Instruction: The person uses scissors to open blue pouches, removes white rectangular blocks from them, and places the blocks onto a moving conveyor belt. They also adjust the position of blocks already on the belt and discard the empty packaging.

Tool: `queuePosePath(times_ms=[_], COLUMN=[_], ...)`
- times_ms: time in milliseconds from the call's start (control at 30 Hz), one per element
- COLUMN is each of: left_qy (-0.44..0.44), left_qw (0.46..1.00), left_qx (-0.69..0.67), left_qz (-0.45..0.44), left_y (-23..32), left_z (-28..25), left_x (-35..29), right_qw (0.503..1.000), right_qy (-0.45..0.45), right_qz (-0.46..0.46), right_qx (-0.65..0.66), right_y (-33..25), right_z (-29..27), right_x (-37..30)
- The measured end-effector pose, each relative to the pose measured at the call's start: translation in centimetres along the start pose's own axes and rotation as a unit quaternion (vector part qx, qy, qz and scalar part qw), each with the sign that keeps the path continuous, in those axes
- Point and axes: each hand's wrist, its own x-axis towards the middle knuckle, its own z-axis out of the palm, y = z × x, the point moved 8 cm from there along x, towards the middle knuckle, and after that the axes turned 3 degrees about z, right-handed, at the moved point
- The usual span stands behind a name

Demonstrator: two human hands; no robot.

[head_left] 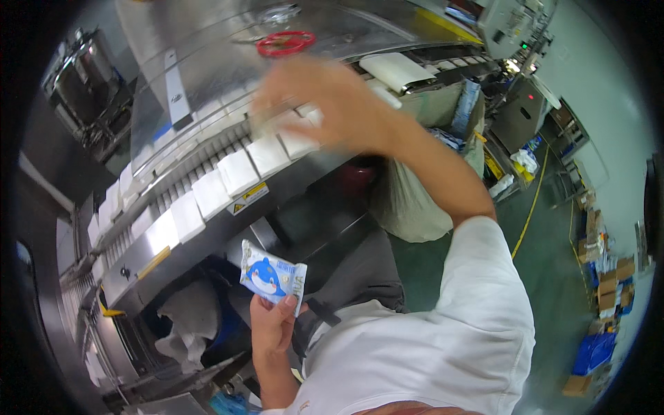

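The roller conveyor (pixel 290 181) is the largest thing here, running on a slant from lower left to upper right, with a transparent panel (pixel 225 66) above its far side. A woven sack (pixel 408 211) stands on the near side of the conveyor, toward its right end.

The right hand (pixel 311 104) hangs over the conveyor, in front of the row at its near rail, the bare forearm reaching up from the right. It is badly blurred, so I cannot tell whether its fingers are spread or pressed together, or whether they touch or hold anything.

The soft packet (pixel 266 277) with a blue whale printed on it is on the near side of the conveyor, apart from the rail. Its long axis drops toward the right, slanting across the conveyor's run rather than along it. The left hand (pixel 272 321) is the nearer one and has it; the right hand is well apart, over the conveyor.

The left fingers pinch the packet at its lower edge, with the thumb on the printed face and the others mostly hidden behind; the packet rises from the grip toward the conveyor.

White folded pads (pixel 237 173) lie side by side along the conveyor's near rail. Beyond that row, on the panel over the conveyor, lies a red ring (pixel 286 43).
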Motion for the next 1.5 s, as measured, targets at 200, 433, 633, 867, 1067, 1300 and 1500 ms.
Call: queuePosePath(times_ms=[200,433,633,867,1067,1300,1500], left_qy=[-0.083,-0.050,-0.042,0.036,0.111,0.097,0.071], left_qw=[0.985,0.998,0.868,0.936,0.960,0.953,0.954], left_qx=[-0.091,0.009,0.369,0.221,0.008,-0.029,0.062], left_qz=[-0.122,-0.032,0.329,0.271,0.256,0.285,0.286], left_y=[-1.0,-0.3,6.9,6.0,7.2,9.9,7.6], left_z=[1.5,-0.5,2.3,2.7,-0.1,-2.1,0.6], left_x=[1.5,1.2,1.7,3.8,6.1,6.0,5.5], right_qw=[0.971,0.967,0.899,0.932,0.974,0.939,0.949], right_qy=[-0.132,-0.067,-0.075,0.000,0.107,-0.067,-0.055], right_qz=[-0.078,0.028,0.268,0.261,0.103,0.208,0.228], right_qx=[0.182,0.245,0.339,0.253,0.173,0.264,0.212], right_y=[-8.6,-6.9,-4.0,-6.3,-9.7,-8.3,-4.8], right_z=[8.0,9.4,10.5,10.8,9.6,14.2,11.3], right_x=[-9.8,-11.2,-12.2,-11.7,-12.7,-18.2,-15.9])
